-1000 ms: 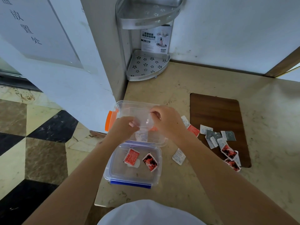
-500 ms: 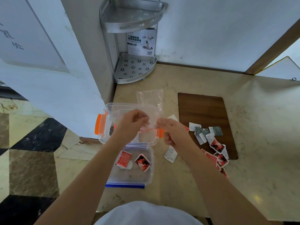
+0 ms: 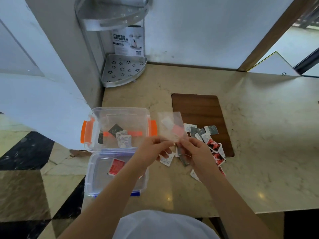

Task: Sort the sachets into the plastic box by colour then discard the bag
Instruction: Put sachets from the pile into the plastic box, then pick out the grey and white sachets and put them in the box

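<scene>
Both hands hold a clear plastic bag point(image 3: 170, 125) upright by its lower edge, my left hand point(image 3: 153, 149) on the left corner and my right hand point(image 3: 195, 150) on the right. The bag hangs over the counter, right of the clear plastic box with orange clasps point(image 3: 119, 114), which holds grey and white sachets point(image 3: 120, 135). In front of it a blue-trimmed clear container point(image 3: 96, 176) holds a red sachet point(image 3: 116, 165). A loose pile of sachets point(image 3: 207, 140), red, grey and white, lies on the counter under and right of my hands.
A dark wooden board point(image 3: 200, 107) lies flush in the marble counter point(image 3: 259, 152) behind the pile. A metal corner shelf point(image 3: 123, 71) stands at the back left against the wall. The counter's left edge drops to a chequered floor point(image 3: 25, 169).
The bag was moved from above the orange-clasped box to the right, over the counter by the pile. Both hands moved with it. The camera view shifted right too.
</scene>
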